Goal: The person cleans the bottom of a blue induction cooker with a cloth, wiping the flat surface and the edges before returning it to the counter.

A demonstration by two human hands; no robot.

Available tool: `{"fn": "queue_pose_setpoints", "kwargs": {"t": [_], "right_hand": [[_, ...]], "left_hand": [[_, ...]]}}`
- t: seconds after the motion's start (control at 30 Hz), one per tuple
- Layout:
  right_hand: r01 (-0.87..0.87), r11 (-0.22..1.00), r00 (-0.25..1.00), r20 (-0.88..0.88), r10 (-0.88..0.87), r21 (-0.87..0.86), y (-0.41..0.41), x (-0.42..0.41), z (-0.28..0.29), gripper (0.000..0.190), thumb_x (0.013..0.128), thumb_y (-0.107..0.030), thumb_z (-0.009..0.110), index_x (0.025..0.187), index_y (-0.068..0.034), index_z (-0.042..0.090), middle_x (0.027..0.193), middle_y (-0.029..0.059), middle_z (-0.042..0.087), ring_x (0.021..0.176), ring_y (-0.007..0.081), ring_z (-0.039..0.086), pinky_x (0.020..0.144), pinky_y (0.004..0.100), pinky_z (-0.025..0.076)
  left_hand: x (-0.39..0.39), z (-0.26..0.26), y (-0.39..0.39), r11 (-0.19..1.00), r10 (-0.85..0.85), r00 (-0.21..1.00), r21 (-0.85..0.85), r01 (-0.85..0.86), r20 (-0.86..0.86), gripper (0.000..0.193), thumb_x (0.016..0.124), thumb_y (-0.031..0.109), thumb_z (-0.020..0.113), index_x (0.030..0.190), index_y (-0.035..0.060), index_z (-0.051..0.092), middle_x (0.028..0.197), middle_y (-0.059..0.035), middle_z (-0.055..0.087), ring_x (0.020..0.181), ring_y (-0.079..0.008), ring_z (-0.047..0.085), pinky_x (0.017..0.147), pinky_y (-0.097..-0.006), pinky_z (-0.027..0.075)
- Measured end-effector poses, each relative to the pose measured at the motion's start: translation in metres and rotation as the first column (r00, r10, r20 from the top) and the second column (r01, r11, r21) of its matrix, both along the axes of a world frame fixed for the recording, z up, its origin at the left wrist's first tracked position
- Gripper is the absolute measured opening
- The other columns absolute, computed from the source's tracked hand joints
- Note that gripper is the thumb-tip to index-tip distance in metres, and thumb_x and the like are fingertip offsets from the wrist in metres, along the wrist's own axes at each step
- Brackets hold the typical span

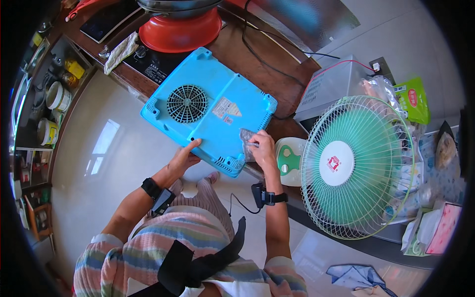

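A blue plastic induction cooker (222,92), its underside up, is tilted at the counter's front edge, with a round black fan grille (187,103) and worn labels on it. My left hand (182,159) grips its near edge, thumb on top and fingers underneath. My right hand (263,146) pinches a grey cloth (248,139) against the corner of the blue casing nearest the fan.
An electric fan (356,167) with green blades stands on the right, beside a white and green appliance (291,161). Behind are a silver microwave (330,81) and black cables. A red basin (182,31) sits on the counter by a black cooktop (148,65).
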State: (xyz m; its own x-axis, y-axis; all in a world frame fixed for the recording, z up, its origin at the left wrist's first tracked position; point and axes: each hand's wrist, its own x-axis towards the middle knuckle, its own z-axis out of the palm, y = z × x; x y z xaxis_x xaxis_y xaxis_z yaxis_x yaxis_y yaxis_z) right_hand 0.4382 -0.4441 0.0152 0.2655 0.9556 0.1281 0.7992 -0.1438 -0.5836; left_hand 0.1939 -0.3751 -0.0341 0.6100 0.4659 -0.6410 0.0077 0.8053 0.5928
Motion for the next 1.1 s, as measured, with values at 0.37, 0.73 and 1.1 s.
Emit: {"fn": "queue_pose_setpoints", "kwargs": {"t": [0.37,0.73,1.1], "right_hand": [[-0.037,0.986,0.991,-0.130,0.017,-0.160,0.003,0.008,-0.003,0.007,0.063,0.001,0.062,0.068,-0.003,0.058,0.073,0.0117,0.055,0.067,0.0275,0.055,0.061,0.0335,0.044],[-0.150,0.982,0.970,-0.208,0.124,-0.117,0.021,-0.033,0.009,0.008,0.063,0.000,0.060,0.070,-0.002,0.057,0.075,0.0147,0.055,0.074,0.0320,0.056,0.063,0.0387,0.043],[-0.252,0.966,0.958,-0.123,0.259,0.064,0.032,-0.096,-0.001,0.010,0.063,-0.001,0.063,0.071,-0.003,0.057,0.074,0.0137,0.055,0.070,0.0327,0.055,0.062,0.0398,0.044]], "left_hand": [[0.002,-0.007,0.000,0.999,0.042,0.999,-0.009,-0.042,-0.031,0.083,0.069,0.057,0.060,0.121,-0.0047,0.041,0.115,-0.0217,0.048,0.107,-0.0295,0.047,0.096,-0.0388,0.034],[-0.002,-0.006,0.001,1.000,0.024,1.000,-0.006,-0.024,-0.009,0.083,0.068,0.057,0.062,0.120,-0.0041,0.041,0.114,-0.0207,0.048,0.105,-0.0291,0.048,0.094,-0.0390,0.034],[-0.019,-0.023,0.002,0.997,-0.033,0.987,-0.061,0.043,0.160,0.079,0.075,0.062,0.052,0.121,-0.0007,0.040,0.118,-0.0175,0.047,0.109,-0.0273,0.047,0.098,-0.0399,0.031]]}}
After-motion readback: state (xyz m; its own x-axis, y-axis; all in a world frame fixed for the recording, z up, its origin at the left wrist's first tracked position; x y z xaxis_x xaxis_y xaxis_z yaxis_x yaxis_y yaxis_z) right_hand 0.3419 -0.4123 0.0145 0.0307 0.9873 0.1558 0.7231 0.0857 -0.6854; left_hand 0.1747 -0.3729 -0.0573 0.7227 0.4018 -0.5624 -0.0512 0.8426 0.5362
